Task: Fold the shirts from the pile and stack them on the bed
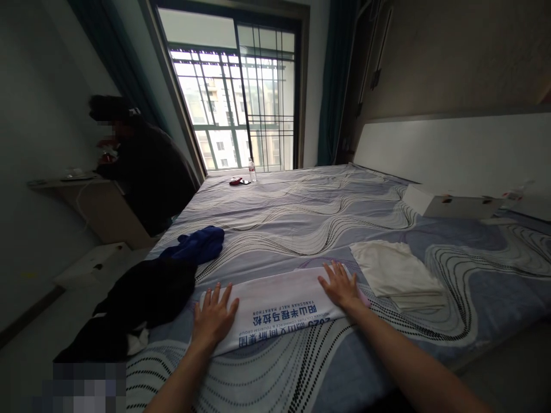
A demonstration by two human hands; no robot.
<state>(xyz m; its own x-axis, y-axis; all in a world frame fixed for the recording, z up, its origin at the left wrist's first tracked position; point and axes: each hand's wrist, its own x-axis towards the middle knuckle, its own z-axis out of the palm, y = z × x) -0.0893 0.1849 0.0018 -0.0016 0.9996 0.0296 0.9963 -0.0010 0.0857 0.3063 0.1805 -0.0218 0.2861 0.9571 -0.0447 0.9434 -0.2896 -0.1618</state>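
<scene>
A folded white T-shirt (275, 292) with blue printed lettering lies in a long strip across the bed in front of me. My left hand (214, 312) rests flat on its left end, fingers spread. On the right end lies my right hand (338, 284), also flat with the fingers apart. A bit of pink shows at the cloth's right edge, beside my right wrist. Close to my right hand is a folded stack of off-white cloth (396, 269). Left of my left hand lie a heap of black clothing (150, 292) and a crumpled blue garment (196, 244).
The bed (275, 235) has a grey-blue sheet with wavy lines. A white box (451, 202) sits near the headboard (451, 155). A bottle (252, 171) and a small red item (235, 181) are at the far edge. A person in dark clothes (150, 166) is by a desk (92, 201) at left.
</scene>
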